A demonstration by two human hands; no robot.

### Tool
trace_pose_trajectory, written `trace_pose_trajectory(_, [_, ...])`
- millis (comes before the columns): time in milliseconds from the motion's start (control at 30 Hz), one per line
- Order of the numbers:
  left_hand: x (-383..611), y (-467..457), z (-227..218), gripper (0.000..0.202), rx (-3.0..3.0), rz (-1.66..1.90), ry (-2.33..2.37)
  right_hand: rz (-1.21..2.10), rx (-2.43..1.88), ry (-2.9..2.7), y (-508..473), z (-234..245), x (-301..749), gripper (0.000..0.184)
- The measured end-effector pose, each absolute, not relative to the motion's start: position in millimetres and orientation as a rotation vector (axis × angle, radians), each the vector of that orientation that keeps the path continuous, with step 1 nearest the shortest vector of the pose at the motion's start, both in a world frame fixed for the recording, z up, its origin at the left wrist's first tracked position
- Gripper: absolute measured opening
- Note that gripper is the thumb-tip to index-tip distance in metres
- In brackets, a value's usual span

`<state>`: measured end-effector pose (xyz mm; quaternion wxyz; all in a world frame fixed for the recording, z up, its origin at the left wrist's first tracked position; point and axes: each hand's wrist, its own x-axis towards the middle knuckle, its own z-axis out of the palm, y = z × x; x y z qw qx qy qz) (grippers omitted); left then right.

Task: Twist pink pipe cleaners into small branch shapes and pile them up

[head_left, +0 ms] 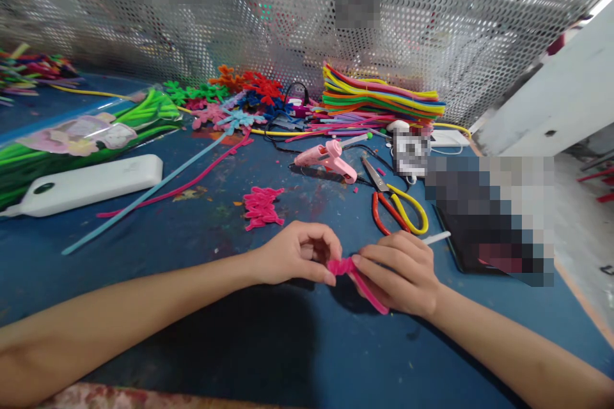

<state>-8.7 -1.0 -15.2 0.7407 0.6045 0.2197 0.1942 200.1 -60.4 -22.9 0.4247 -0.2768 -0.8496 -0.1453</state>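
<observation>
Both hands low over the blue table (201,217). Left hand (300,252) pinches the folded end of a pink pipe cleaner (352,273); right hand (400,271) closes on its loose tail. Judgement: keep the pinch tight at the fold, twist short and even. Finished pink pieces (261,206) lie just beyond; scissors (398,204) near.
</observation>
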Motion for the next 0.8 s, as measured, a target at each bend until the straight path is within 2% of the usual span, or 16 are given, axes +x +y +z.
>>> trace_pose_trajectory(267, [-8.3, -1.2, -16.5, 0.025, 1.295, 0.438, 0.443, -0.357, -0.68, -2.136, -60.3, -21.4, 199.8, 0.02])
trace_pose_trajectory(433, [-8.6, -0.9, -16.1, 0.032, 1.249, 0.397, 0.43, -0.366, -0.686, -2.136, -60.6, -22.4, 200.4, 0.021])
trace_pose_trajectory(800, [-8.2, -0.2, -14.9, 0.026, 1.328, 0.371, 0.399, -0.365, -0.664, -2.136, -60.2, -22.0, 198.8, 0.02])
